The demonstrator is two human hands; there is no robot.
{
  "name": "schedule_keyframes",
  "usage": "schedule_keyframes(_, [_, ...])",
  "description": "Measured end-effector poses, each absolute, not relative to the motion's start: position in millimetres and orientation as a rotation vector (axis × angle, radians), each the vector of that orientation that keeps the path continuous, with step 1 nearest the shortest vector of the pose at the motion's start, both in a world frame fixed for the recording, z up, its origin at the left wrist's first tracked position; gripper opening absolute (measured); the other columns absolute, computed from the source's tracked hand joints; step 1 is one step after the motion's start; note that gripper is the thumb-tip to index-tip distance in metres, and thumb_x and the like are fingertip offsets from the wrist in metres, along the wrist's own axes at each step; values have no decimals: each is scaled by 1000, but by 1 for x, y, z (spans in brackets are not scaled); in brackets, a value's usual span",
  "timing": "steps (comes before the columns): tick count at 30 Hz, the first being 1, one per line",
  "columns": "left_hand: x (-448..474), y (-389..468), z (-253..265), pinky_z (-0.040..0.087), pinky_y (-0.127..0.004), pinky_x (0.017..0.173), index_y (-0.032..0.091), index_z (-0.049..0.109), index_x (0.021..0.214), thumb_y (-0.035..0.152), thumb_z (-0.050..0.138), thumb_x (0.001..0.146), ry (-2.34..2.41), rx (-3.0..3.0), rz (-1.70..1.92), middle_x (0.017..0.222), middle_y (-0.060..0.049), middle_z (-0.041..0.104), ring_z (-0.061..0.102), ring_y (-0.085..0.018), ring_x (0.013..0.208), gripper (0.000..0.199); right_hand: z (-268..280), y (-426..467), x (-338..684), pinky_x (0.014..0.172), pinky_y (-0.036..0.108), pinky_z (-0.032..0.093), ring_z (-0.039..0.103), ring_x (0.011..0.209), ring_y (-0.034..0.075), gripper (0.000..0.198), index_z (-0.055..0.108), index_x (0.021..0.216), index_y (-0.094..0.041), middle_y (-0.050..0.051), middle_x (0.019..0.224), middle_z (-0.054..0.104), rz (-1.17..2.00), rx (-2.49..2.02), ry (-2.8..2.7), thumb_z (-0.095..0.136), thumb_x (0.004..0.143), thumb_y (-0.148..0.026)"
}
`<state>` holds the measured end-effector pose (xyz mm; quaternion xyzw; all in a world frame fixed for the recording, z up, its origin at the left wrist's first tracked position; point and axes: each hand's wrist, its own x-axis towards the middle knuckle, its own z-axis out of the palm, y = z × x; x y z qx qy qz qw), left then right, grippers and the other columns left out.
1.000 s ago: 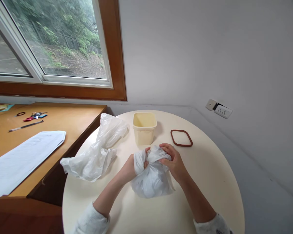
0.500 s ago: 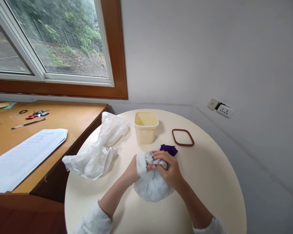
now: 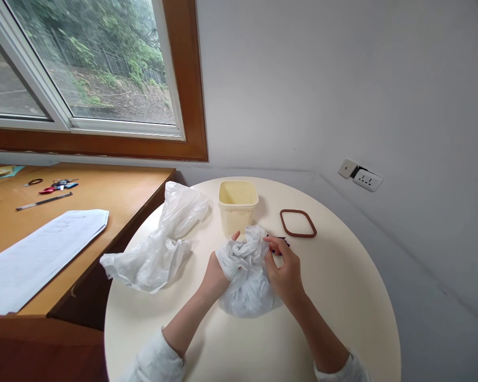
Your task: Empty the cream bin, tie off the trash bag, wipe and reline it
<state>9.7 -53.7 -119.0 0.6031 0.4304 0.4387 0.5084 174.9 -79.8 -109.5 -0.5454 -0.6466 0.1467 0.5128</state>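
Note:
A filled white plastic bag [image 3: 250, 297] rests on the round table near its middle, its top twisted and bunched up. Plastic from the bag loops around my left hand [image 3: 217, 275], which grips the neck; one digit pokes out above, the other fingers are hidden. On the right side, my right hand [image 3: 284, 265] pinches the bunched plastic between thumb and fingers. Just behind that hand shows a bit of a dark purple crumpled thing [image 3: 281, 244], mostly covered. A cream square tub [image 3: 238, 215] stands open beyond the bag.
A second, crumpled white plastic bag [image 3: 163, 246] lies left on the round table [image 3: 342, 302]. A brown rounded-square ring [image 3: 298, 235] lies at the right. On the wooden desk [image 3: 139, 180] are papers [image 3: 48, 254], a pen [image 3: 43, 201] and keys [image 3: 61, 184].
My right hand has moved off the top of the bunch to its right side. The twisted top now stands higher and looser, and the purple thing is more covered.

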Motion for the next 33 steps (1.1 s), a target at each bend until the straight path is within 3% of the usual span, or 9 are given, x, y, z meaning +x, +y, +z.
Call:
schedule_keyframes(3, [11,-56,-122,41,-39,97,14,35,136,28,69,66,1035,1475,1093,126,-10,56,51,-29,115,79,-103,-85,171,89,35,41,52,103,20,32,53,114,-22,7,111,58,440,-1147,-1728,43,83,-19])
schedule_keyframes(5, [12,-57,-124,40,-37,98,14,38,134,26,70,65,985,1486,1127,130,-9,52,49,-29,118,77,-101,-87,167,93,36,40,50,109,21,36,51,118,-22,7,117,56,522,-1126,-1815,48,82,-22])
schedule_keyframes(8, [15,-58,-125,42,-35,96,15,44,129,24,69,64,943,1492,1108,124,-8,57,51,-28,115,71,-102,-86,163,89,36,42,54,102,21,35,54,113,-21,7,110,61,545,-1149,-1818,56,78,-21])
schedule_keyframes(13, [19,-57,-129,47,-35,86,21,43,129,23,69,62,986,1530,1036,103,-4,61,60,-21,91,72,-110,-82,164,78,33,47,60,83,19,22,62,91,-21,4,89,67,637,-1161,-1641,52,74,-12])
schedule_keyframes(18, [19,-50,-134,48,-33,76,15,58,98,22,73,56,1016,1535,940,94,-7,61,58,-23,89,45,-113,-76,170,68,28,48,61,73,16,19,63,87,-19,3,80,66,955,-1017,-1285,52,72,-14])
schedule_keyframes(22, [20,-50,-129,46,-32,75,14,60,81,24,70,58,960,1565,899,81,-4,62,57,-22,83,27,-111,-75,170,65,26,47,60,74,15,21,64,87,-20,3,82,66,1079,-968,-1268,54,69,-14])
schedule_keyframes(27, [20,-54,-125,44,-28,66,15,55,68,26,69,59,807,1556,863,67,1,55,51,-15,66,20,-111,-75,168,64,25,43,53,69,13,20,64,78,-19,1,76,61,1034,-1074,-1529,51,66,-9])
schedule_keyframes(33, [20,-52,-133,42,-26,67,17,54,75,23,67,64,758,1498,882,74,0,56,51,-14,70,18,-109,-76,166,57,23,33,40,62,11,13,53,60,-18,-3,66,44,826,-1186,-1740,49,63,-6])
